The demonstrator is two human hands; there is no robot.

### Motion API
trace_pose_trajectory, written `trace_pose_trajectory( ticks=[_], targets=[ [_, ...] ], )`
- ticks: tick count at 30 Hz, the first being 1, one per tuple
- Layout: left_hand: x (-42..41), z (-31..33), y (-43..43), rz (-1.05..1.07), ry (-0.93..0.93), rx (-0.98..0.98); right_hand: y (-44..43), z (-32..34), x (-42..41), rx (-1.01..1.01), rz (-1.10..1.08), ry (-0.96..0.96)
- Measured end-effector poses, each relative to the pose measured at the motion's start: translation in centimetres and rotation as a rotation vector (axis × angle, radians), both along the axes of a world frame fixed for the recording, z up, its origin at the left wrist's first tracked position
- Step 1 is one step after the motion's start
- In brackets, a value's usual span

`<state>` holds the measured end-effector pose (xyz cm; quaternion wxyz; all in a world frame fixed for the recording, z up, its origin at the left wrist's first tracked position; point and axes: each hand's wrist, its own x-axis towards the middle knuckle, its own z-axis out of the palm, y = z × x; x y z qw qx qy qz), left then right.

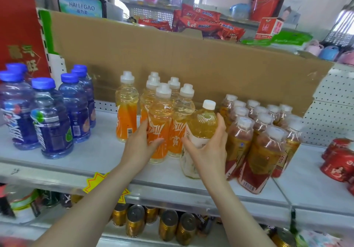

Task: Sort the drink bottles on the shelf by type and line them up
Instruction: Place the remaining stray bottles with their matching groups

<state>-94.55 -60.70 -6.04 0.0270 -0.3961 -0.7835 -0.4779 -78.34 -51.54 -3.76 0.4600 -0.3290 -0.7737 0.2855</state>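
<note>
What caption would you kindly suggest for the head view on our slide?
Sorting the shelf: left hand grips an orange-label bottle, right hand a pale-label bottle.

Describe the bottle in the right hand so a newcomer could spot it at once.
On the white shelf backed by brown cardboard, look at the front between the orange-labelled bottles and the red-labelled bottles. The pale-labelled bottle there is gripped by the right hand, while the left hand holds an orange-labelled bottle. It alone wears a cream label, neither orange nor red.
</note>
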Motion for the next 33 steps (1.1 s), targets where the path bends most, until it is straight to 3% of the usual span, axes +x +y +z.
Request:
trace_pose_trajectory(
  ticks=[10,16,23,28,33],
  targets=[
    [-0.5,0.7,-1.4,-0.125,0.022,-0.137,-1.7,1.6,1.8,0.029,-0.099,-0.040],
    [3.7,1.6,-3.8,-0.109,0.132,0.052,-4.9,2.9,9.1,0.049,-0.170,0.062],
    [13.1,0.9,-0.8,-0.507,0.139,0.010,-5.9,1.3,21.8,0.008,-0.361,0.095],
    [22.4,0.0,4.6,-0.689,0.174,-0.026,-4.3,-1.1,32.5,-0.051,-0.460,0.168],
    [34.4,-0.7,11.7,-0.834,0.165,-0.002,0.0,-2.6,42.9,-0.020,-0.554,0.108]
  ],
)
